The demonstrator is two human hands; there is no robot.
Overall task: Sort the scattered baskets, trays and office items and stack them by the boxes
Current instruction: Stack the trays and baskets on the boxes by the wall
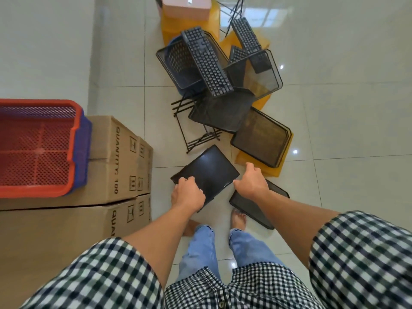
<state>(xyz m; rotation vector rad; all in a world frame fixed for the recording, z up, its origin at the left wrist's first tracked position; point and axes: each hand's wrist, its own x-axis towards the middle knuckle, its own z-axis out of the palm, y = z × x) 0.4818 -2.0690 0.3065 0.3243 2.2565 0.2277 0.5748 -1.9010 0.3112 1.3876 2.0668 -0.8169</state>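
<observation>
A flat black tray (208, 168) is held above the floor in front of me. My left hand (188, 194) grips its near left edge, fingers curled over the rim. My right hand (250, 181) holds its right corner with thumb and fingers. Below my right wrist a black mesh tray (247, 205) lies on the tiles. At the left, a red basket (38, 148) nests in a blue basket (85, 139) on top of the cardboard boxes (111, 157).
Ahead lies a heap: two keyboards (206, 63) (246, 35), mesh trays (260, 137) (256, 74), a wire rack (196, 130), a blue basket (178, 63), yellow trays (189, 25) and a pink box (186, 7). My bare feet (239, 219) stand on the tiles.
</observation>
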